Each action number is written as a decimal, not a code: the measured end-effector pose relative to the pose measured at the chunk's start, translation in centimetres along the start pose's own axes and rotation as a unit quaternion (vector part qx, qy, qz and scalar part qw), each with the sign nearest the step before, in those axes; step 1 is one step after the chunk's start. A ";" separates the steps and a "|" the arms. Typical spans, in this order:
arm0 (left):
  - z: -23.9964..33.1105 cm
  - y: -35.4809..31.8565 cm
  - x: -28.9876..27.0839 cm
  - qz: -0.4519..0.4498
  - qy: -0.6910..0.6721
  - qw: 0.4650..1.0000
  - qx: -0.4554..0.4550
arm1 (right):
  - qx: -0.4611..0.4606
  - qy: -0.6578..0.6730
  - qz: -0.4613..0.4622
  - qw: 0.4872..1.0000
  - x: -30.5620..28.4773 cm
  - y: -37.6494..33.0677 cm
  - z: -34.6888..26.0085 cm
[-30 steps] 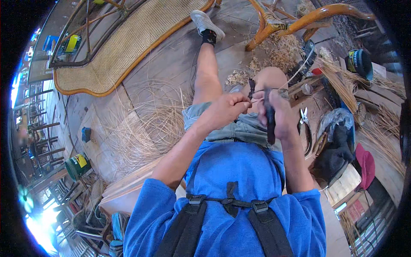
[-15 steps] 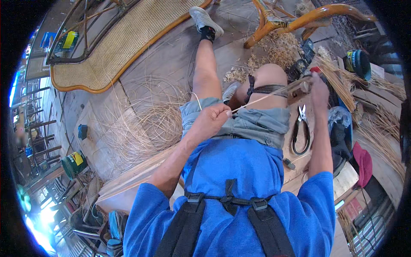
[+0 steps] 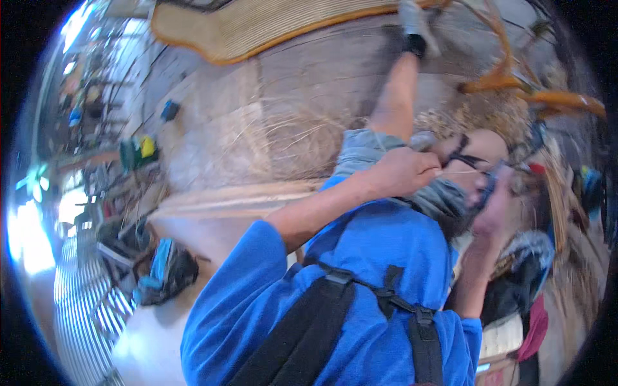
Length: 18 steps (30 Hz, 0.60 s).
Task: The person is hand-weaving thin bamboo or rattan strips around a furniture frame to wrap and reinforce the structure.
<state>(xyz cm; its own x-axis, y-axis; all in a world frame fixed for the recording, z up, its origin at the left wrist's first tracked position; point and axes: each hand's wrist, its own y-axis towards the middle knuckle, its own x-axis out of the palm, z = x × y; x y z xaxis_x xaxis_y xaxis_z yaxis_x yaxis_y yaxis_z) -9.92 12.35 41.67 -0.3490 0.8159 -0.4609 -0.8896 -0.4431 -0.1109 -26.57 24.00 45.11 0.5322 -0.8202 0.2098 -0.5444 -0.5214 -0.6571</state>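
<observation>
my right hand is smeared by motion blur, so i can't tell its grip; the cane frame blurs too.

a large woven cane panel lay across the top of the floor, loose straw strands spread below it, and a dark bag sat at lower left.

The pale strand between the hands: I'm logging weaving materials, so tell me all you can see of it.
The pale strand is a thin, straw-coloured strip, seemingly cane or reed. It runs roughly level and looks taut, from the closed left hand across the raised knee towards the blurred right hand. Its right end is lost in motion blur, so the grip there cannot be told.
</observation>
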 end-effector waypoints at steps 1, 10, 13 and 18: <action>0.0 -0.8 -1.9 0.018 0.008 1.000 -0.021 | -0.004 -0.009 0.054 0.999 -1.2 1.1 -0.7; -9.9 -9.5 -20.5 0.129 0.261 0.934 -0.205 | -0.214 0.089 -0.070 0.970 -18.7 7.8 -8.9; -13.7 -14.3 -22.9 0.179 0.271 0.922 -0.213 | -0.240 0.091 -0.065 0.964 -20.1 10.4 -8.5; -16.3 -15.8 -22.7 0.212 0.255 0.890 -0.311 | -0.222 0.058 -0.009 0.973 -20.7 10.4 -9.6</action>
<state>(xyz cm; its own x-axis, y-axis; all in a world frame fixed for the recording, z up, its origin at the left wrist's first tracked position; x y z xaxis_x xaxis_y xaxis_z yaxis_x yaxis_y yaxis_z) 16.89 -5.23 39.56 -0.2939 0.3207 -0.9004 -0.3181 -0.9211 -0.2242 -49.47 33.26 40.86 0.4818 -0.8175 0.3156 -0.7761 -0.5653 -0.2796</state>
